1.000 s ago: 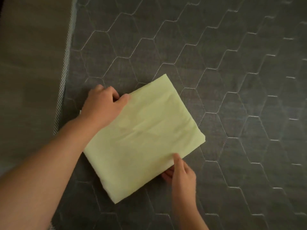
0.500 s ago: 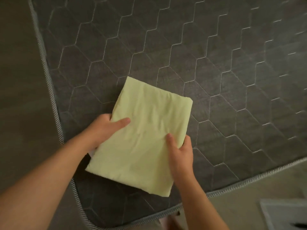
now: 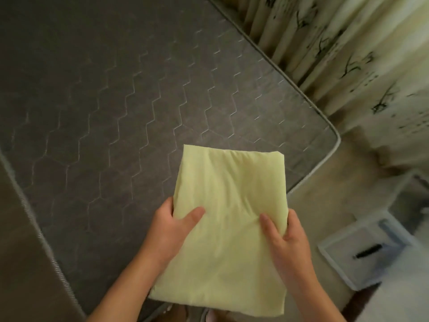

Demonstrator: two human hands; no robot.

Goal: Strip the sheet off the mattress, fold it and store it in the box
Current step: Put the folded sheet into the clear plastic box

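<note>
The sheet [image 3: 229,228], pale yellow-green and folded into a thick oblong pad, is held in both hands in front of the person, above the near part of the mattress [image 3: 116,101]. It is gripped at its two long sides, about midway along. The left hand [image 3: 169,231] is clasped round the left side, with the thumb laid flat on the top face and the fingers tucked out of sight beneath. The right hand [image 3: 290,238] is clasped round the right side in the same way, thumb pressed on top and fingers hidden under the cloth. Shallow creases are seen in the cloth between the two thumbs. The far end of the pad is seen over the grey quilted surface, while the near end reaches past the mattress edge toward the person. Whether any part of it rests on the mattress cannot be told.

The mattress is bare, dark grey, stitched in a hexagon pattern and bound with a pale striped edging. Beyond its far right side a cream curtain [image 3: 348,54] printed with dark branch shapes is hung. To the right, on the beige floor [image 3: 320,205], a pale plastic box [image 3: 362,254] with a dark elongated mark on it is seen, well apart from the sheet. It is blurred, and whether it is open or lidded cannot be told
</note>
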